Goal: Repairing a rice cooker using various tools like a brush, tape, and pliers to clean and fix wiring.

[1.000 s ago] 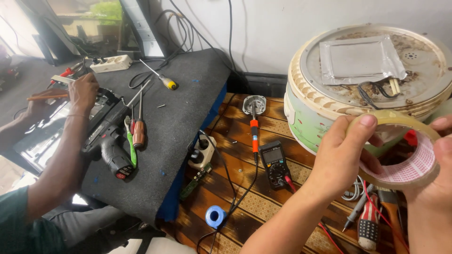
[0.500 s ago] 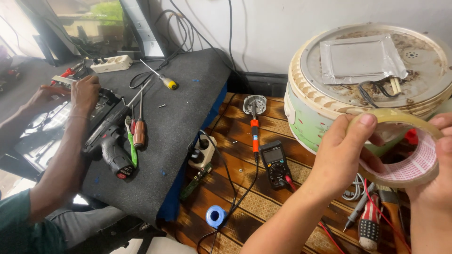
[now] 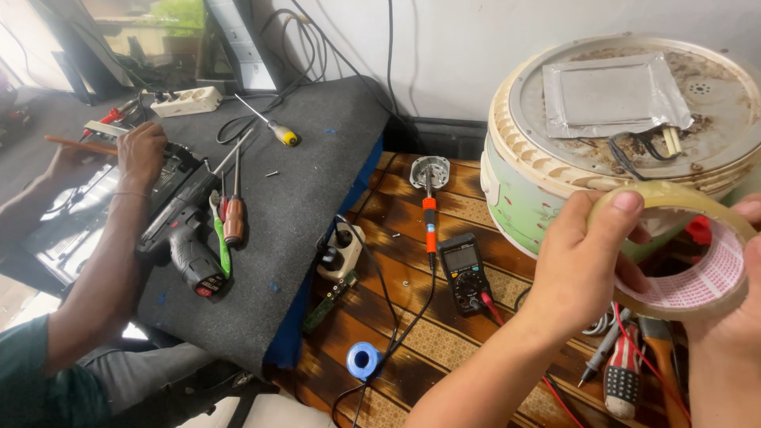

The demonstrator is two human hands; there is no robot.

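Both of my hands hold a roll of clear packing tape (image 3: 683, 285) with a red-printed core at the lower right. My left hand (image 3: 583, 265) grips its left side, the index fingertip lying on the top rim. My right hand (image 3: 733, 333) cups the roll from the right and below. Just behind the roll stands an upturned round appliance (image 3: 555, 158), pale green and cream, with a metal plate and wires on its base.
A black multimeter (image 3: 466, 272), a soldering iron (image 3: 429, 214), a blue tape roll (image 3: 365, 359) and a socket block (image 3: 338, 254) lie on the wooden table. On the left, another person's hand (image 3: 143, 154) works at a dark mat holding a cordless drill (image 3: 186, 238) and screwdrivers (image 3: 231, 214).
My hands and the tape roll stay almost still; my left index finger has settled on the rim. The other person's hands shift slightly over their work on the left.
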